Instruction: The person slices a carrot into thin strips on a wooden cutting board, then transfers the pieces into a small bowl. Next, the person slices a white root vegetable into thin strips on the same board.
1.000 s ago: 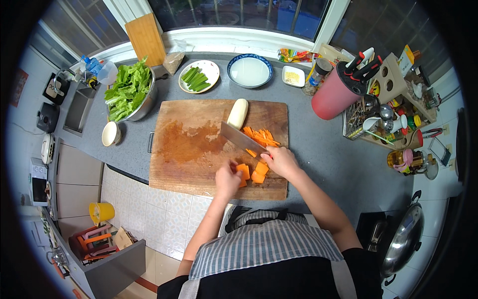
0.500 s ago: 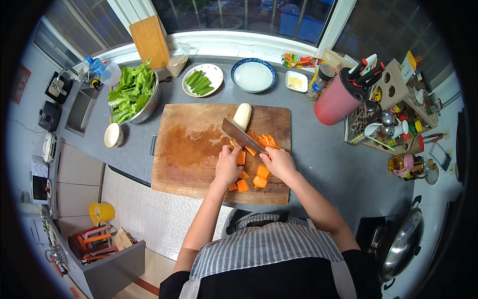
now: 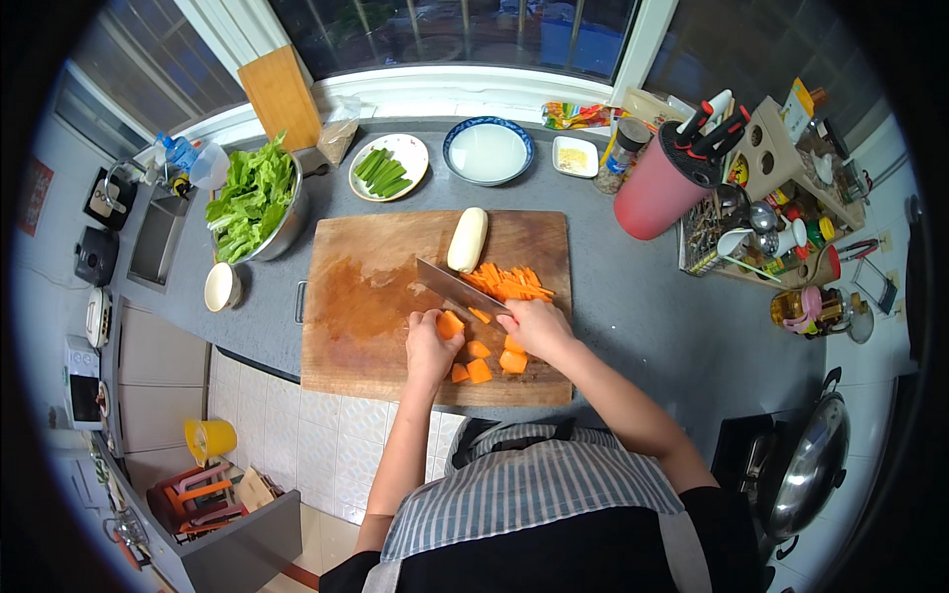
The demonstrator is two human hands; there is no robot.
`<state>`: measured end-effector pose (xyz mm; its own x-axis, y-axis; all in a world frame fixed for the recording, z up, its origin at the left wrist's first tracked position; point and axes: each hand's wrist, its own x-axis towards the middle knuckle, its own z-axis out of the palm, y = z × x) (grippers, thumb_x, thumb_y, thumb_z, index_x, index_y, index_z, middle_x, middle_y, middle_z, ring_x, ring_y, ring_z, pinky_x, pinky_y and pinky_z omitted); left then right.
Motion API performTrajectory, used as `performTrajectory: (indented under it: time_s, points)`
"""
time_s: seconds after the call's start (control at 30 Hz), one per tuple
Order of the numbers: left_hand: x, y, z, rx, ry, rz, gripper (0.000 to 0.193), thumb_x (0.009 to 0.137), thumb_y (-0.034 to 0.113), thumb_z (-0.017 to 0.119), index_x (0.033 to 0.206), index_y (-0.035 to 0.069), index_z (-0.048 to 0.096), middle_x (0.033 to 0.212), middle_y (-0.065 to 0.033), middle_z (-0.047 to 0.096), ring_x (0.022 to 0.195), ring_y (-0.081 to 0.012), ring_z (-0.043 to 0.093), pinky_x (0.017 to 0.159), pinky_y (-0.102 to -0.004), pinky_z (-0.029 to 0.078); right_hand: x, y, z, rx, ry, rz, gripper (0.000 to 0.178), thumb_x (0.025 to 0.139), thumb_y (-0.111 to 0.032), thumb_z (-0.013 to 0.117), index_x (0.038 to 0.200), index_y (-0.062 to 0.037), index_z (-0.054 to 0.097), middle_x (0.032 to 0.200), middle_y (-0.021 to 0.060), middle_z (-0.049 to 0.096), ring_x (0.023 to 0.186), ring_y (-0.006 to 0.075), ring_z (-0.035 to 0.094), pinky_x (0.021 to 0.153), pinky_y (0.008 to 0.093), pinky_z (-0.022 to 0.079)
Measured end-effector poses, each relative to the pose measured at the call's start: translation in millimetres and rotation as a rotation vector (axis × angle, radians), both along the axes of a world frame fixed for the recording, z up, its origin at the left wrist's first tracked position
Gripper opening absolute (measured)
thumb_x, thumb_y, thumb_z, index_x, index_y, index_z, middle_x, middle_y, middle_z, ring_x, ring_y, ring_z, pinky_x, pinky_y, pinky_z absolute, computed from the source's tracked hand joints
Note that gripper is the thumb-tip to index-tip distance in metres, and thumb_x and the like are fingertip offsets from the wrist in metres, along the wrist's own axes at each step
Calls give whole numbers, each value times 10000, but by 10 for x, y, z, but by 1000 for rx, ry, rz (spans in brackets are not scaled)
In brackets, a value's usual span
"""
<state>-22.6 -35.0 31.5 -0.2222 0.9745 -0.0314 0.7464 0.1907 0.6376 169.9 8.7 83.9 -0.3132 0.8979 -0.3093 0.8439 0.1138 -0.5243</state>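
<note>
Knife (image 3: 457, 289) lay slantwise, tip toward far left; right hand (image 3: 534, 326) gripped handle, left hand (image 3: 431, 341) pinched carrot chunk (image 3: 451, 324) on cutting board (image 3: 366, 296).

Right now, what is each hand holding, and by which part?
The right hand grips the cleaver by its handle. The left hand holds a carrot chunk with its fingers.

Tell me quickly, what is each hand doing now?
Left hand: closed on a carrot piece.
Right hand: closed on the knife handle.
</note>
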Motion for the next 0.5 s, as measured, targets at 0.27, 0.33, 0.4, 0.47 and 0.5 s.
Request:
performTrajectory:
  time_s: [0.27,0.33,0.4,0.47,0.5]
  points:
    - [378,229,-26,115,220,30,549,674,317,811,1081,26,587,1073,-159,536,942,-339,576,787,-435,493,16,200,-6,75,-9,-41,228,913,-268,543,921,-51,611,831,180,666,788,374,649,715,467,520]
    - [306,168,-30,61,134,117,530,705,320,793,1094,41,566,1046,-158,557,918,-326,590,768,-424,502,33,164,20,71,-37,-32,227,922,-266,525,932,-57,611,823,173,667,782,365,653,708,465,523]
    - [167,175,-142,-77,-74,192,421,736,298,781,979,19,580,791,-130,613,759,-321,615,691,-396,512,24,125,-8,114,-74,-20,224,925,-265,517,926,-60,607,810,173,664,772,364,652,697,468,522]
    - [98,178,-419,-3,-217,177,232,843,196,684,871,-4,571,637,-91,608,517,-214,603,472,-326,485,-9,46,-21,126,-94,6,225,927,-266,511,918,-60,601,797,173,662,762,365,652,688,471,521]
    - [139,250,-418,-105,-409,227,185,873,153,648,832,-8,565,633,-86,609,464,-175,591,413,-300,469,-8,14,-22,124,-97,5,226,928,-267,509,912,-60,598,790,173,661,756,366,652,683,473,521]
